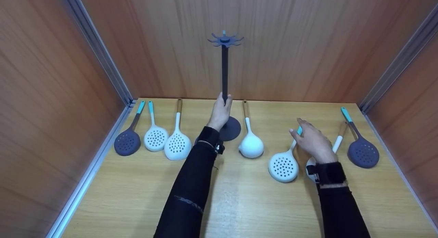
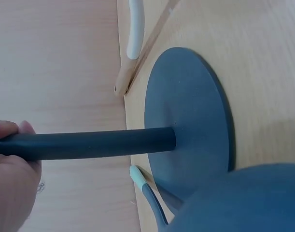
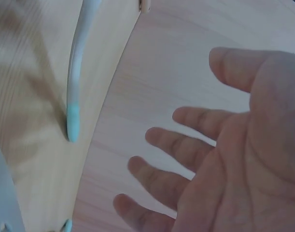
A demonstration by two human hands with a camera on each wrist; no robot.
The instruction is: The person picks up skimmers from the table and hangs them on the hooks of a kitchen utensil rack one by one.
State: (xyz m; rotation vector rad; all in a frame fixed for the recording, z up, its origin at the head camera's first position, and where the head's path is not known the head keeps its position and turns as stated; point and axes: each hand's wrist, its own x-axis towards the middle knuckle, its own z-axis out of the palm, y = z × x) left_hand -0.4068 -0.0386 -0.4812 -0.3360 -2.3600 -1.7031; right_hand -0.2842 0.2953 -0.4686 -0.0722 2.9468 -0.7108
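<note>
The left hand (image 1: 220, 111) is curled round the lower pole of the dark grey utensil stand with a round flat base and a star-shaped hook crown (image 1: 224, 77), which stands upright at the middle back of the pale wooden tabletop (image 1: 239, 203), close to the brown wood-panelled back wall (image 1: 273, 43). The right hand (image 1: 313, 142) hovers with fingers spread and relaxed, holding nothing, just above the handle of the white perforated skimmer with a turquoise-tipped handle (image 1: 283, 167). Partly hidden under that hand and wrist lies a white utensil with a wooden handle (image 1: 338, 139), and beyond it a dark grey perforated skimmer with a turquoise tip (image 1: 362, 151). Just right of the stand's base lies a white ladle with a wooden handle (image 1: 251, 145). To the left lie three more skimmers side by side: a white one with a wooden handle (image 1: 177, 146), a smaller white one with a turquoise handle (image 1: 155, 138), and a dark grey one (image 1: 127, 143) nearest the aluminium corner rail (image 1: 99, 50).
</note>
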